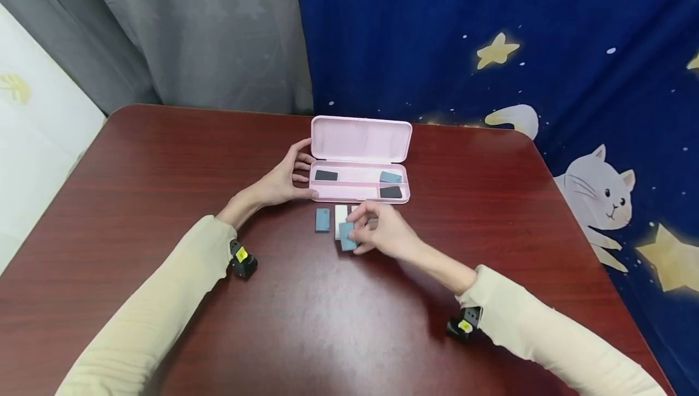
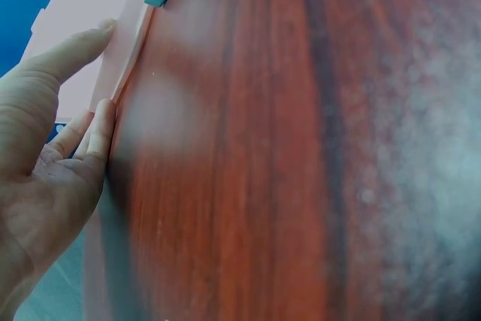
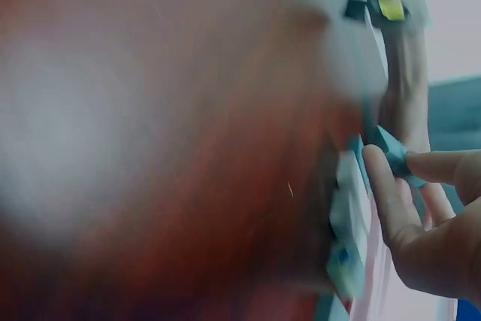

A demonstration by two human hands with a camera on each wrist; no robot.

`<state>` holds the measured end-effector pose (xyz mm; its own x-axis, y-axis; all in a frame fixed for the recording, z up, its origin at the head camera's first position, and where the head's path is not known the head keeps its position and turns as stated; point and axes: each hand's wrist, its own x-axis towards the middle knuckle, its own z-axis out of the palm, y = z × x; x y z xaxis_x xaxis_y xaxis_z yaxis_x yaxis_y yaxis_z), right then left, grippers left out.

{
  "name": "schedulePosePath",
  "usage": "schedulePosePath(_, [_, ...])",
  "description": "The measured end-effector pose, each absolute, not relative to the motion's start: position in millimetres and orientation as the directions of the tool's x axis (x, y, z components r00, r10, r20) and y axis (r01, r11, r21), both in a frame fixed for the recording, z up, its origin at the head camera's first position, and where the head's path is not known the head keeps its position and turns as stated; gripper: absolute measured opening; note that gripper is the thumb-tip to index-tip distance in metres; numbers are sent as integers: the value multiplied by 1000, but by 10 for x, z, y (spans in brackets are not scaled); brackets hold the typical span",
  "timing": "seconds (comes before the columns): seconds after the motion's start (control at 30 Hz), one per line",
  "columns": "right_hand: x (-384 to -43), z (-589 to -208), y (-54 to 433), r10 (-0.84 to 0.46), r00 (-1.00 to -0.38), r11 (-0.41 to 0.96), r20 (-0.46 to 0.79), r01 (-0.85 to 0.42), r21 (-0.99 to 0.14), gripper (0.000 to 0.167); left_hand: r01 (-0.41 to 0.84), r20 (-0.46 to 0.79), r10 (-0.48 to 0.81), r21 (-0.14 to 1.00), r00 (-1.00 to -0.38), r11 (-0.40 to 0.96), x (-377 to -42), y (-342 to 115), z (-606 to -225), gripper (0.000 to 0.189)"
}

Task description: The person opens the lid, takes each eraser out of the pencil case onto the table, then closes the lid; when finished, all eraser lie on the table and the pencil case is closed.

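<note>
A pink pencil case (image 1: pixel 359 191) lies with its lid raised at the back of the table. My left hand (image 1: pixel 284 177) holds its left end, thumb at the front corner and fingers spread along the side. In the left wrist view, the thumb (image 2: pixel 83 50) reaches over the rim. My right hand (image 1: pixel 384 229) pinches a small blue rectangular block (image 1: pixel 346 236) between thumb and fingers, in front of the case. The held block overlaps a white block (image 1: pixel 341 213), and another blue block (image 1: pixel 323 220) lies to its left. The right hand partly hides more blocks.
Inside the case, a dark block (image 1: pixel 326 175) sits back left, a light blue block (image 1: pixel 391 177) back right, and another dark block (image 1: pixel 391 192) front right. The brown table (image 1: pixel 306 323) reaches back to a grey curtain (image 1: pixel 218 32) and a blue curtain (image 1: pixel 393 32).
</note>
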<state>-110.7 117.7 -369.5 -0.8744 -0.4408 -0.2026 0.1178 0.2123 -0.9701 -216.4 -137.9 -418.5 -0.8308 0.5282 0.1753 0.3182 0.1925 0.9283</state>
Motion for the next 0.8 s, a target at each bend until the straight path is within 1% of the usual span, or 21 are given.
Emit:
schedulePosePath(0.17, [-943,-3755,1085,-461,-854,256,-241,131,-958,21,322,184,529,929,-828,181,-2164,-1383,-4163,110])
schedulePosePath(0.33, [-908,-3814,978,-472,-847,258,-243,131,-957,20,316,178,528,931,-831,185,-2163,-1382,-4156,109])
schedulePosePath(0.5, [-902,-3836,874,-484,-848,273,-217,89,-958,19,320,173,526,925,-833,203,-2168,-1384,-4150,109])
schedulePosePath(0.67, [-855,-3870,850,-469,-859,350,-205,32,-936,19,316,163,541,927,-825,202,-2151,-1375,-4157,110])
schedulePosePath(0.8, [-835,-3865,849,-457,-875,419,-160,-53,-906,20,317,166,539,927,-826,199,-2152,-1375,-4150,110])
